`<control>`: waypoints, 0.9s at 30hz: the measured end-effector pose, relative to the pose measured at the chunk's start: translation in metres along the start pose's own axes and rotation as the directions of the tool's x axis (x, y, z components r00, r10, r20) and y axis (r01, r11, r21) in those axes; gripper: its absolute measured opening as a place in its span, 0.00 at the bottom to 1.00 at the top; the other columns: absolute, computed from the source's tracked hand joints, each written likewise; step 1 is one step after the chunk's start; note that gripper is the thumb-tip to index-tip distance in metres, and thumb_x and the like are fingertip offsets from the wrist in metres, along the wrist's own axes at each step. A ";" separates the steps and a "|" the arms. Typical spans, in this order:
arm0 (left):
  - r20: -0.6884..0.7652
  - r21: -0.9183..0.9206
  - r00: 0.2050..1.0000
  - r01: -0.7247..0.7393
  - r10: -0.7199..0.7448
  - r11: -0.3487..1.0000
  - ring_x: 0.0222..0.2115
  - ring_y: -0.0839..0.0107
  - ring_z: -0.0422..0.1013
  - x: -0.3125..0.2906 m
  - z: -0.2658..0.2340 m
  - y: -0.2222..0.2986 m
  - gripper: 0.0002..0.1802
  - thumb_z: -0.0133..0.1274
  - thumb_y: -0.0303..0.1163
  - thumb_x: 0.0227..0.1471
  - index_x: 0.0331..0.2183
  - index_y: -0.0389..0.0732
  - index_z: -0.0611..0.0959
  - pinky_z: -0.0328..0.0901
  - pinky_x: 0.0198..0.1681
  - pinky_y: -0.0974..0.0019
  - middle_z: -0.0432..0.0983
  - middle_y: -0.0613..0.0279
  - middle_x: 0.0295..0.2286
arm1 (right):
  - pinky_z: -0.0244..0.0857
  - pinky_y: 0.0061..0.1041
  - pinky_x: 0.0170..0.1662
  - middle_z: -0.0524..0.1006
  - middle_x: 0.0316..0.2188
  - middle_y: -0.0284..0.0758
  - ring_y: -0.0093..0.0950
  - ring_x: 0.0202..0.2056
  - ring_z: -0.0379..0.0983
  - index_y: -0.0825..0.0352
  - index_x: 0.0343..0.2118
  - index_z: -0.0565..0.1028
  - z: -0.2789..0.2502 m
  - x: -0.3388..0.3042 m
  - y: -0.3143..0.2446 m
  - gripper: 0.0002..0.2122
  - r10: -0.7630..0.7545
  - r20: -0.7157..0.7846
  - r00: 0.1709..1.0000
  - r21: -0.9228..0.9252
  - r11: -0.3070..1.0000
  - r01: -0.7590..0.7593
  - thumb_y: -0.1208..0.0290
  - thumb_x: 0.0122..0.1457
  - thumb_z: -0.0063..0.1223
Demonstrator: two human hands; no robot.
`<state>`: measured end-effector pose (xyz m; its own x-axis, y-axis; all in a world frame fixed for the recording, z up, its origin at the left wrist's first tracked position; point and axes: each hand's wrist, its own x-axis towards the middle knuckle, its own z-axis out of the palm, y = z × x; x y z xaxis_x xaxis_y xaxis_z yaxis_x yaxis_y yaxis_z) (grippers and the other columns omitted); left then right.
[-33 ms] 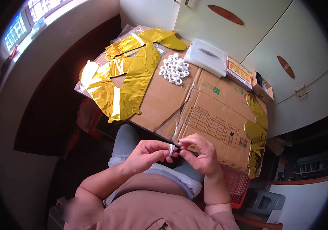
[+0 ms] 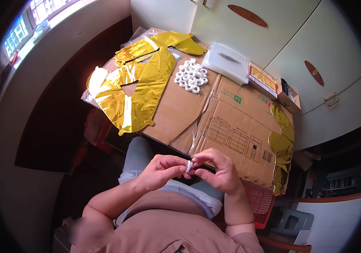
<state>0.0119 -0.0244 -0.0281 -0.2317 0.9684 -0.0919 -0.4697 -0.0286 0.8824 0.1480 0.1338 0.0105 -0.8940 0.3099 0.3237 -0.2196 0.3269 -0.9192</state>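
Observation:
Above my lap, just off the table's front edge, my left hand pinches a small white coil of ribbon between thumb and fingers. From the other side my right hand curls its thumb and fingers in, their tips at the coil's right side. Whether a loose ribbon end lies between those right fingertips is too small to see. On the table, past my hands, similar white coils lie grouped closely together.
Flattened brown cardboard covers the table. Gold foil balloons lie flat at the left, far left and right edge. A translucent white packet and small boxes stand by the cabinets. A red basket is below.
My right hand has moved slightly left, bringing its fingertips up to the white coil. My left hand keeps its hold, almost in the same place.

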 end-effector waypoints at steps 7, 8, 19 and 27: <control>-0.003 0.182 0.997 0.076 -0.076 0.980 0.29 0.71 0.73 -0.001 -0.005 -0.001 0.23 0.44 0.43 0.60 0.31 0.30 0.81 0.67 0.36 0.68 0.77 0.58 0.27 | 0.67 0.23 0.34 0.76 0.27 0.34 0.25 0.29 0.75 0.66 0.32 0.72 0.006 -0.004 0.016 0.13 0.006 0.184 0.983 -0.060 0.998 0.005 0.79 0.45 0.66; -0.004 0.216 0.999 0.052 -0.053 0.975 0.28 0.71 0.72 0.002 -0.006 0.001 0.24 0.44 0.44 0.60 0.31 0.30 0.81 0.67 0.35 0.69 0.77 0.58 0.27 | 0.67 0.23 0.34 0.76 0.26 0.34 0.25 0.29 0.75 0.66 0.32 0.72 0.009 -0.003 0.015 0.13 0.017 0.154 0.988 -0.056 0.998 -0.008 0.79 0.46 0.66; -0.192 -0.095 0.981 -0.023 0.004 0.995 0.19 0.77 0.67 0.044 -0.023 0.005 0.23 0.43 0.46 0.61 0.33 0.36 0.81 0.63 0.24 0.74 0.76 0.62 0.26 | 0.66 0.24 0.30 0.74 0.23 0.36 0.26 0.26 0.72 0.67 0.28 0.72 0.004 0.025 0.029 0.08 0.050 0.079 0.996 -0.285 0.958 -0.025 0.73 0.53 0.61; -0.357 -0.271 0.931 -0.185 0.079 0.945 0.23 0.75 0.70 0.049 -0.049 0.005 0.21 0.47 0.31 0.57 0.52 0.38 0.70 0.65 0.28 0.73 0.71 0.54 0.47 | 0.66 0.20 0.23 0.74 0.20 0.28 0.16 0.20 0.70 0.68 0.25 0.71 -0.080 0.161 0.156 0.07 0.379 -0.198 0.904 -0.307 0.852 -0.424 0.72 0.59 0.54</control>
<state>-0.0438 0.0105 -0.0510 -0.5574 0.8104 -0.1804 -0.6316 -0.2729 0.7257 0.0012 0.3057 -0.0633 -0.8140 0.5807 -0.0110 0.3122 0.4214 -0.8514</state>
